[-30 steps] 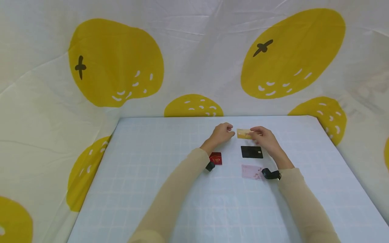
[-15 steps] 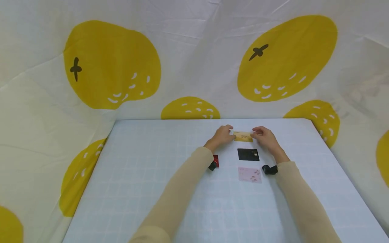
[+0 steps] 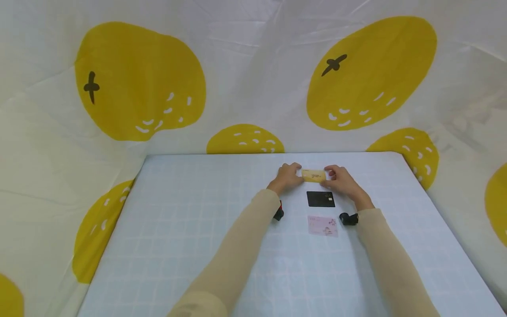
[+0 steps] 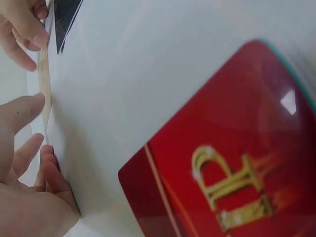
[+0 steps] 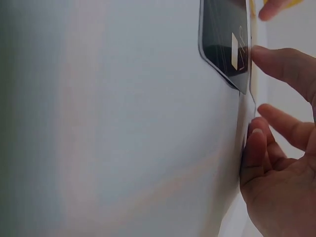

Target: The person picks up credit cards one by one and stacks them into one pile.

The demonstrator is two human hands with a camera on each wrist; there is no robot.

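Gripping a thin, rectangular yellow card (image 3: 314, 176) with bent fingers (image 5: 289, 127) of left hand (image 3: 286, 177) and right hand (image 3: 343, 182), near the far edge of the smooth surface (image 3: 178, 211).

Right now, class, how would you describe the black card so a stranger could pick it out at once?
On the pale table, right of centre in the head view, three cards line up. Between the yellow card, farthest away, and the pink card, nearest, lies the black card, set apart by its dark face and small pale rectangle.
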